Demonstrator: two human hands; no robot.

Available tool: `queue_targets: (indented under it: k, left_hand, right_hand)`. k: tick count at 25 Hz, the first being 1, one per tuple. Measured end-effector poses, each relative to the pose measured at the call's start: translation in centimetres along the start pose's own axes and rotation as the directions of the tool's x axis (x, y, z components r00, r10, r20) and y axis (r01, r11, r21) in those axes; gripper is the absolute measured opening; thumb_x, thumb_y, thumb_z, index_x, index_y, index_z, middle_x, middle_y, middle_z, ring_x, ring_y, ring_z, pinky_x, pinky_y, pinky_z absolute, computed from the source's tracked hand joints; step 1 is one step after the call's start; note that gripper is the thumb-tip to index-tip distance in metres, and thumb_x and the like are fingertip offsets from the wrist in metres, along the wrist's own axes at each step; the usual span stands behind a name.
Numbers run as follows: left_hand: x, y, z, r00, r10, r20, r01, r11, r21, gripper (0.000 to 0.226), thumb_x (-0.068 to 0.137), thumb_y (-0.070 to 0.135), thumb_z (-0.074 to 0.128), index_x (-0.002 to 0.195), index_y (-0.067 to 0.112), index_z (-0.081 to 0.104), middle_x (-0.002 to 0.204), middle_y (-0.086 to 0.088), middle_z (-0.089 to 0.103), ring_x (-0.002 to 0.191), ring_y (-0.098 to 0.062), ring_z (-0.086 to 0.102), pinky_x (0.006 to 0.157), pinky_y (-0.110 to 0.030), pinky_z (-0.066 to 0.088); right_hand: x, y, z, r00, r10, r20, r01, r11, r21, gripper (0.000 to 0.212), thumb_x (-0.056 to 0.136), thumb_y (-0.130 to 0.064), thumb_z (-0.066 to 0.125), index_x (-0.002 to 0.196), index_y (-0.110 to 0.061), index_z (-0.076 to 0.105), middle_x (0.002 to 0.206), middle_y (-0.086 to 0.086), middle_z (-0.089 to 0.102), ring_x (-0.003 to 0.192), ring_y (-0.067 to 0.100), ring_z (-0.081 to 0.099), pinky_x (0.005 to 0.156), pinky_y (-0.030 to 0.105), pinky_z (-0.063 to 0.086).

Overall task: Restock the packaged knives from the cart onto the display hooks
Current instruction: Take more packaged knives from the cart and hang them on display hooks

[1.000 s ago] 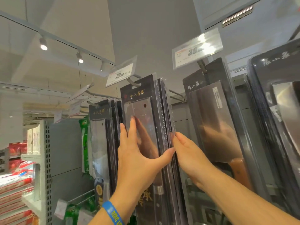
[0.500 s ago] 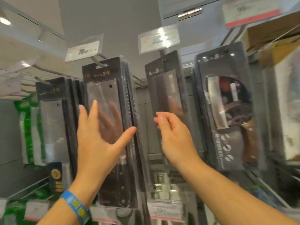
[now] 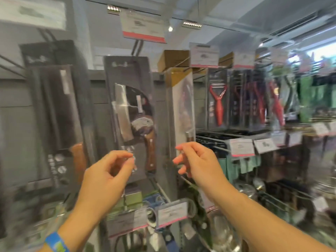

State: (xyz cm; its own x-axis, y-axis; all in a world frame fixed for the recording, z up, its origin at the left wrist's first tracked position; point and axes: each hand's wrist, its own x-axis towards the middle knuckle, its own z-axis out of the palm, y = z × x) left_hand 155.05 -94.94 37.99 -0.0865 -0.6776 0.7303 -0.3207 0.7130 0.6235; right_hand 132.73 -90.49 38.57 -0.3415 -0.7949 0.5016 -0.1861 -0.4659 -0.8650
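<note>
Head view, blurred: the left hand [image 3: 107,171] and right hand [image 3: 197,160] hover empty, fingers loosely curled, in front of a knife pack [image 3: 127,113] hanging on its hook [image 3: 136,49]. The cart is out of sight. It is probably best to turn to it and lift the next pack by its edges.

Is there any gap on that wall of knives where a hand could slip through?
Widest bare grey panel shows between the left dark knife pack and the wooden-handled knife pack. A narrower strip separates that pack from the white box. The red peelers hang crowded.
</note>
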Motion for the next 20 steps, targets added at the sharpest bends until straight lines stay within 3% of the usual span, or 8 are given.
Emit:
queue_targets:
  k: [3, 6, 8, 9, 12, 14, 16, 20]
  left_hand:
    - [2.3, 1.4, 5.6, 0.987, -0.072, 0.141, 0.1, 0.974, -0.202, 0.017, 0.092, 0.024, 0.067, 0.106, 0.032, 0.071, 0.097, 0.007, 0.076, 0.094, -0.013, 0.071, 0.091, -0.048, 0.055]
    - [5.1, 3.1, 10.2, 0.979, -0.055, 0.197, 0.114, 0.945, -0.305, 0.03, 0.094, 0.03, 0.062, 0.124, 0.031, 0.064, 0.118, 0.015, 0.07, 0.109, 0.001, 0.064, 0.103, -0.041, 0.05]
    - [7.5, 4.0, 12.9, 0.987, -0.035, 0.155, 0.083, 0.945, -0.318, 0.042, 0.095, 0.032, 0.06, 0.136, 0.029, 0.056, 0.131, 0.015, 0.062, 0.117, 0.003, 0.058, 0.108, -0.037, 0.045]
    - [8.8, 4.3, 14.0, 0.992, -0.031, 0.126, 0.068, 0.952, -0.297, 0.047, 0.096, 0.034, 0.058, 0.142, 0.028, 0.051, 0.138, 0.014, 0.058, 0.121, 0.002, 0.054, 0.11, -0.034, 0.042]
    - [12.2, 4.7, 17.3, 0.995, -0.081, 0.058, 0.092, 0.971, -0.222, 0.063, 0.097, 0.045, 0.052, 0.154, 0.029, 0.03, 0.154, 0.01, 0.039, 0.137, -0.007, 0.039, 0.113, -0.033, 0.033]
    - [13.7, 4.5, 18.8, 0.988, -0.149, 0.046, 0.155, 0.968, -0.196, 0.072, 0.096, 0.048, 0.051, 0.157, 0.026, 0.018, 0.162, 0.005, 0.026, 0.146, -0.015, 0.028, 0.116, -0.034, 0.025]
    - [14.9, 4.0, 19.9, 0.984, -0.168, 0.051, 0.174, 0.971, -0.162, 0.08, 0.096, 0.049, 0.052, 0.159, 0.024, 0.009, 0.165, 0.002, 0.017, 0.149, -0.018, 0.021, 0.117, -0.035, 0.021]
    - [16.4, 3.6, 20.8, 0.992, -0.121, 0.035, 0.126, 0.97, -0.21, 0.086, 0.093, 0.053, 0.054, 0.159, 0.025, 0.006, 0.166, 0.004, 0.012, 0.151, -0.017, 0.016, 0.12, -0.037, 0.019]
  right_hand:
    - [3.2, -0.4, -4.4, 0.998, -0.004, -0.063, -0.002, 0.995, -0.1, 0.019, 0.105, -0.023, 0.054, 0.098, -0.016, 0.071, 0.078, 0.002, 0.075, 0.052, 0.012, 0.063, 0.047, 0.018, 0.045]
    - [7.2, -2.1, -7.2, 0.997, -0.059, -0.046, 0.045, 0.963, -0.266, 0.015, 0.105, -0.034, 0.053, 0.101, -0.031, 0.067, 0.086, -0.009, 0.076, 0.068, 0.01, 0.073, 0.058, 0.026, 0.057]
    - [10.3, -3.0, -8.5, 0.995, -0.099, -0.005, 0.09, 0.922, -0.376, 0.011, 0.103, -0.039, 0.054, 0.104, -0.035, 0.065, 0.095, -0.01, 0.074, 0.082, 0.01, 0.075, 0.073, 0.035, 0.063]
    - [11.8, -3.4, -8.7, 0.994, -0.109, 0.014, 0.104, 0.899, -0.426, 0.015, 0.102, -0.041, 0.055, 0.112, -0.034, 0.064, 0.107, -0.009, 0.072, 0.091, 0.014, 0.074, 0.081, 0.041, 0.063]
    - [15.5, -4.2, -8.1, 0.997, -0.047, 0.065, 0.072, 0.877, -0.476, 0.062, 0.094, -0.052, 0.064, 0.146, -0.024, 0.046, 0.134, -0.002, 0.056, 0.11, 0.022, 0.063, 0.091, 0.048, 0.06]
    - [17.3, -4.5, -7.2, 0.997, -0.005, 0.08, 0.042, 0.884, -0.466, 0.079, 0.091, -0.055, 0.069, 0.153, -0.019, 0.037, 0.124, -0.006, 0.047, 0.096, 0.017, 0.059, 0.092, 0.046, 0.059]
    - [19.0, -4.4, -6.4, 0.996, 0.012, 0.093, 0.033, 0.88, -0.474, 0.081, 0.091, -0.055, 0.07, 0.153, -0.016, 0.034, 0.112, -0.007, 0.044, 0.078, 0.008, 0.052, 0.085, 0.042, 0.058]
    - [21.1, -3.5, -5.4, 0.995, -0.018, 0.102, 0.063, 0.887, -0.457, 0.064, 0.093, -0.053, 0.068, 0.142, -0.02, 0.045, 0.116, 0.0, 0.066, 0.101, 0.023, 0.068, 0.094, 0.048, 0.057]
